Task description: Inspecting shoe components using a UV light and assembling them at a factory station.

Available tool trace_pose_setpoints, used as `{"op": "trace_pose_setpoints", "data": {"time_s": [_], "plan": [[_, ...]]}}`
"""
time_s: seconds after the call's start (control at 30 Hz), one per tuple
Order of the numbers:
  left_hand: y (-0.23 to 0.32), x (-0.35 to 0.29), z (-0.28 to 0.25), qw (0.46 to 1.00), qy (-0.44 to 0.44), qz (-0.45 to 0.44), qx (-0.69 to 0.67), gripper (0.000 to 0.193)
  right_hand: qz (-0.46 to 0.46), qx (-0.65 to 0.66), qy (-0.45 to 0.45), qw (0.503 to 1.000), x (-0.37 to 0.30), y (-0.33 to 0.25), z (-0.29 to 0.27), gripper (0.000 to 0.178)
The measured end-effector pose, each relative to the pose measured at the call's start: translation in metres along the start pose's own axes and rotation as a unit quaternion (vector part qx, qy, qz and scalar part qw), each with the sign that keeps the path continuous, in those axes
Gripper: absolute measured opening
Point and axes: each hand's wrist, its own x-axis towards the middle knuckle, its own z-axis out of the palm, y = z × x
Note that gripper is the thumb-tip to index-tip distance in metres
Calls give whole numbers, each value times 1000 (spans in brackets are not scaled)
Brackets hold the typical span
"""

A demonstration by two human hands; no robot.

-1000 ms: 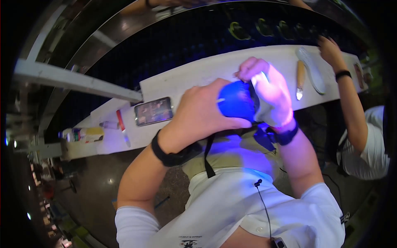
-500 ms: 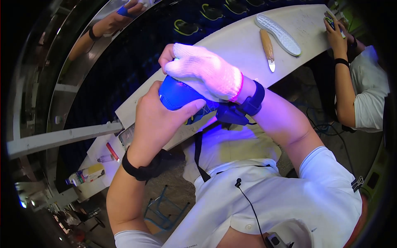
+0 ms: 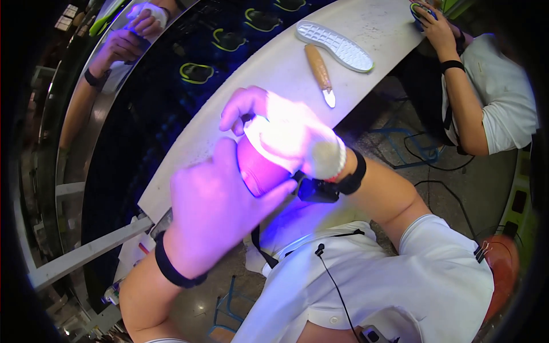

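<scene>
Between both hands is a blue shoe (image 3: 258, 171), its rounded end showing and tinted pink-purple by bright light. My left hand (image 3: 209, 197) is closed round its near side, with the thumb stretched along the lower edge. Across the top lies my right hand (image 3: 286, 134), in a white glove with bare fingertips; its fingers bend over the shoe's far side, and glare washes out the glove. Much of the shoe is hidden by the hands. A small black box (image 3: 318, 191) sits below my right wrist, beside a black strap.
A white shoe sole (image 3: 337, 47) and a wooden-handled knife (image 3: 318, 68) lie on the pale bench (image 3: 229, 108). Beyond its edge, dark pieces with yellow rims (image 3: 197, 73) rest on a dark surface. A co-worker's hand (image 3: 437, 31) holds something at the far right. A metal bar (image 3: 91, 251) stands left.
My view has shifted, so the sole and knife appear further left. Both hands sit lower in view, still on the shoe. Brighter light now falls on the glove and shoe.
</scene>
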Motion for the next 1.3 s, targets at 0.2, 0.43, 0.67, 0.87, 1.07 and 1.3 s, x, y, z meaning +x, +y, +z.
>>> {"op": "trace_pose_setpoints", "data": {"time_s": [0.2,0.43,0.67,0.87,1.07,1.3], "plan": [[14,-30,6,990,17,133,48,55,-91,-99,-88,987,-53,-10,-3,50],[-10,-83,-40,994,-93,58,1,98,-125,-342,-62,929,-97,5,17,93],[-11,-171,45,909,77,-215,-349,84,-42,-411,-129,901,-89,68,11,100],[9,-183,65,848,209,-308,-378,57,32,-305,-187,933,-75,73,6,81],[27,-120,50,798,259,-96,-535,96,28,-274,-81,958,-89,25,-9,108],[29,-20,145,909,223,32,-351,106,137,-25,146,979,-115,-50,-29,116]]}}
